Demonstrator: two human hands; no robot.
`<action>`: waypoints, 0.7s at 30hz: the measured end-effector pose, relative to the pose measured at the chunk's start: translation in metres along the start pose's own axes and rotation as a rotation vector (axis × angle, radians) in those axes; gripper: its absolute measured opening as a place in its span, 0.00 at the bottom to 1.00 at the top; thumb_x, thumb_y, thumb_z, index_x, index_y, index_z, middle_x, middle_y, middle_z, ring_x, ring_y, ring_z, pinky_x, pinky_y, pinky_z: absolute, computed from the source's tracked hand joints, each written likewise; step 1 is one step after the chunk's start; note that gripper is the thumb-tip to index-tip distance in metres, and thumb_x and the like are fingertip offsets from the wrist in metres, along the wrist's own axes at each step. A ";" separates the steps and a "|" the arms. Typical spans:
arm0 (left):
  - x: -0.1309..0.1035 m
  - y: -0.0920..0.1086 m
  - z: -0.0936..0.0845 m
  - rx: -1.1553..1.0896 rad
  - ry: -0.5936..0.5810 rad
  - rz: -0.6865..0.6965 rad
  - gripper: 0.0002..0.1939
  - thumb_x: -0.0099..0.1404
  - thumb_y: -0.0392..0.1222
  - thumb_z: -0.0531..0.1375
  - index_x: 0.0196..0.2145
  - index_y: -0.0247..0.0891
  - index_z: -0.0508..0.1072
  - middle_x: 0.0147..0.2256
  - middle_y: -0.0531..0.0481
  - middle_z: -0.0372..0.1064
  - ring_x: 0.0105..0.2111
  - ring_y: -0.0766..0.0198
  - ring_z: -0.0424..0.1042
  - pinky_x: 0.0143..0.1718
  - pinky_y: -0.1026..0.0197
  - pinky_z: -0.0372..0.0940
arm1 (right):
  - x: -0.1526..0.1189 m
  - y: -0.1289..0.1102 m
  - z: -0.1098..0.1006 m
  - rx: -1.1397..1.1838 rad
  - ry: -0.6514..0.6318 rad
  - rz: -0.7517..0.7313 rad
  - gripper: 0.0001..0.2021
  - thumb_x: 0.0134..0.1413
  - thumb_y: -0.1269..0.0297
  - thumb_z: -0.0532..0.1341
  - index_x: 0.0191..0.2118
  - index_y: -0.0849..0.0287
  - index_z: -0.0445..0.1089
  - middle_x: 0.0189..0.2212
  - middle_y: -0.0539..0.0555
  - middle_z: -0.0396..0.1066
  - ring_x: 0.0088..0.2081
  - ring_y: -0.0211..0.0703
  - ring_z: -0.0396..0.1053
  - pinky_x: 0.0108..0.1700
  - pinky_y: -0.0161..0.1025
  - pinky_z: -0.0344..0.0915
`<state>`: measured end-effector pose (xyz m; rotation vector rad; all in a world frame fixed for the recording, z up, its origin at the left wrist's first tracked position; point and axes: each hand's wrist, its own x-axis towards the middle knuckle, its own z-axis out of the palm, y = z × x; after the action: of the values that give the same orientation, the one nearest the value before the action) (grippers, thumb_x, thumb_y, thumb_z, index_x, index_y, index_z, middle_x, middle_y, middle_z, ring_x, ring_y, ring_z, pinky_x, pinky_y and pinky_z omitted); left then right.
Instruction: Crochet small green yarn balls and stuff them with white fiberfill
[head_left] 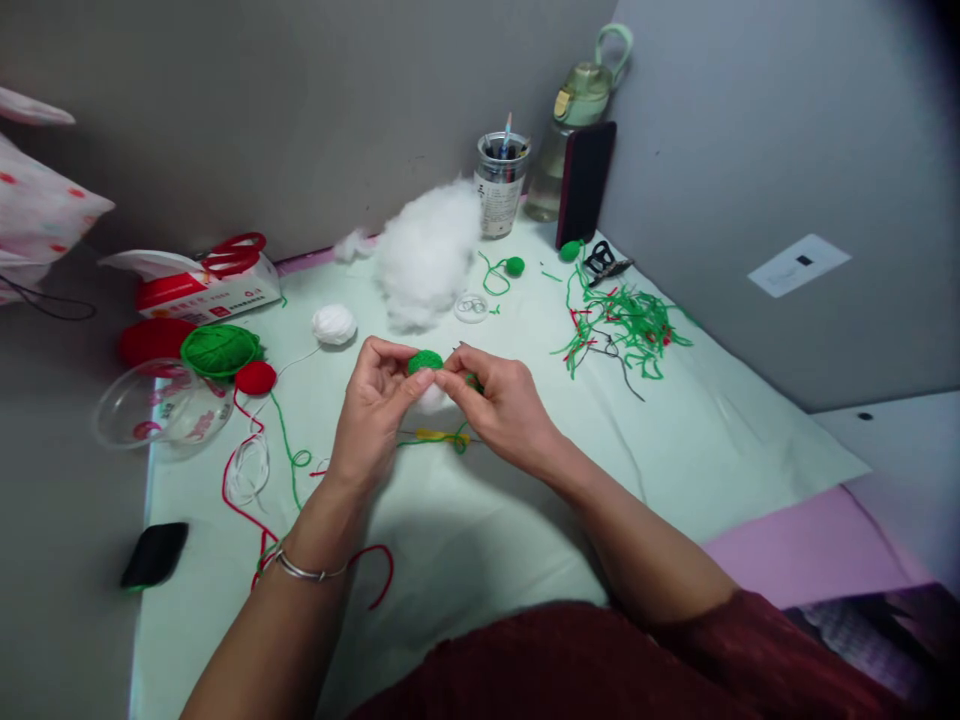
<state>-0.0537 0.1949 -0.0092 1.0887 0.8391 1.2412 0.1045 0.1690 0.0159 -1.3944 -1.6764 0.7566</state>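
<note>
Over the middle of the table, my left hand (382,395) pinches a small rounded green crocheted piece (426,362) between thumb and fingers. My right hand (491,395) is closed at the piece's right edge, thumb and forefinger pressed together there. A thin dark tip shows above the right fingers; its kind is unclear. White stuffing (433,400) shows just under the green piece, partly covered by the fingers. On the cloth below the hands lies a crochet hook with a yellow handle (431,435), green yarn looping beside it.
A stuffing heap (427,255), a cup of pens (501,190), a bottle (551,165) and a phone (587,185) stand behind. Yarn scraps (626,330) lie right. Leftward are a white yarn ball (334,325), a green yarn ball (221,350), red-handled scissors (236,255) and a plastic tub (142,405).
</note>
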 end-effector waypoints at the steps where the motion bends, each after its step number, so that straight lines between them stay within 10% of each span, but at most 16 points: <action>1: 0.000 -0.001 0.000 0.000 0.013 0.001 0.17 0.58 0.42 0.74 0.38 0.42 0.71 0.34 0.54 0.72 0.32 0.67 0.71 0.35 0.64 0.66 | -0.001 -0.001 0.000 0.017 -0.023 -0.012 0.12 0.66 0.59 0.57 0.30 0.56 0.65 0.22 0.45 0.62 0.25 0.36 0.56 0.33 0.37 0.51; 10: -0.004 -0.016 0.004 0.100 0.246 0.110 0.08 0.62 0.33 0.65 0.33 0.42 0.69 0.30 0.57 0.66 0.30 0.68 0.66 0.34 0.65 0.62 | -0.009 -0.007 0.017 0.012 -0.104 0.019 0.08 0.62 0.63 0.58 0.30 0.55 0.63 0.21 0.43 0.62 0.24 0.34 0.54 0.32 0.36 0.50; 21: -0.001 0.008 -0.003 0.159 -0.066 0.029 0.14 0.61 0.38 0.71 0.39 0.42 0.69 0.37 0.55 0.72 0.30 0.69 0.72 0.31 0.66 0.68 | 0.001 0.002 0.004 -0.069 -0.007 0.104 0.09 0.58 0.65 0.59 0.26 0.56 0.65 0.21 0.45 0.63 0.26 0.37 0.58 0.32 0.37 0.51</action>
<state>-0.0593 0.1949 -0.0028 1.2659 0.8858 1.1711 0.1017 0.1706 0.0118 -1.5376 -1.6596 0.7689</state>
